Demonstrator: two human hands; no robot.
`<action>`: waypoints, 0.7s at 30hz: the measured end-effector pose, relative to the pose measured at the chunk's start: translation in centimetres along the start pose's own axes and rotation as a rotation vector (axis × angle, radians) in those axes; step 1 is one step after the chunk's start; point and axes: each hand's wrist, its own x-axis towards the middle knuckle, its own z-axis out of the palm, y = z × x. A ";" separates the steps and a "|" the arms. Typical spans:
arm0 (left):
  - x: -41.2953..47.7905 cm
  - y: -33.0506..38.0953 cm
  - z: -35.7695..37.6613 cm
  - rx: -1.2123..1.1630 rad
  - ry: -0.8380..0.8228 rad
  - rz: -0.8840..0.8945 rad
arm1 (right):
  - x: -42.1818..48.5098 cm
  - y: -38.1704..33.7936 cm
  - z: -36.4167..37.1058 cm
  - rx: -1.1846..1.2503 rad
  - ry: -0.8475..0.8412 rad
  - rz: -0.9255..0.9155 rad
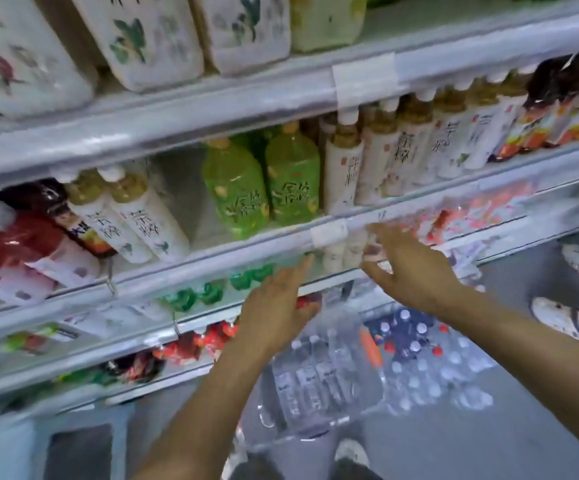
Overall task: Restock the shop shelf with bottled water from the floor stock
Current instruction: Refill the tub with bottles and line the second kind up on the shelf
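1. Plastic-wrapped water bottles [319,375] sit on the floor, none in hand.
2. Left hand [277,306] and right hand [409,268] reach the shelf [211,259], fingers loose, seemingly empty.
3. A careless nudge could topple the small bottles [338,252] crowded there.

Head camera only, right up close on the shelf [211,258], tilted, looking forward and down; water packs [315,375] on the floor [488,445] below; edges blurred, seemingly wide-angle.

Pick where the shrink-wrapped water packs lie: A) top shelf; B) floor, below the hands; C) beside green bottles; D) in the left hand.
B: the shrink-wrapped packs of clear plastic water bottles lie on the grey floor, lower than the left hand and right hand.
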 end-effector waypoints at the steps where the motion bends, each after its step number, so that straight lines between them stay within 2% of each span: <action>1: -0.5 -0.7 2.1 -0.060 -0.064 -0.053 | 0.0 0.9 2.0 0.036 -0.071 0.014; 7: -3.0 -5.9 14.5 -0.433 -0.330 -0.461 | -0.4 4.4 16.4 0.184 -0.412 0.137; 14: -2.3 -11.6 28.3 -0.711 -0.405 -0.822 | -0.6 7.4 32.9 0.148 -0.730 0.390; 17: -1.1 -13.7 34.1 -0.780 -0.377 -0.967 | -0.1 9.0 38.8 0.130 -0.757 0.485; 21: 0.6 -16.3 41.0 -0.756 -0.339 -1.047 | 0.5 9.6 45.7 0.123 -0.688 0.561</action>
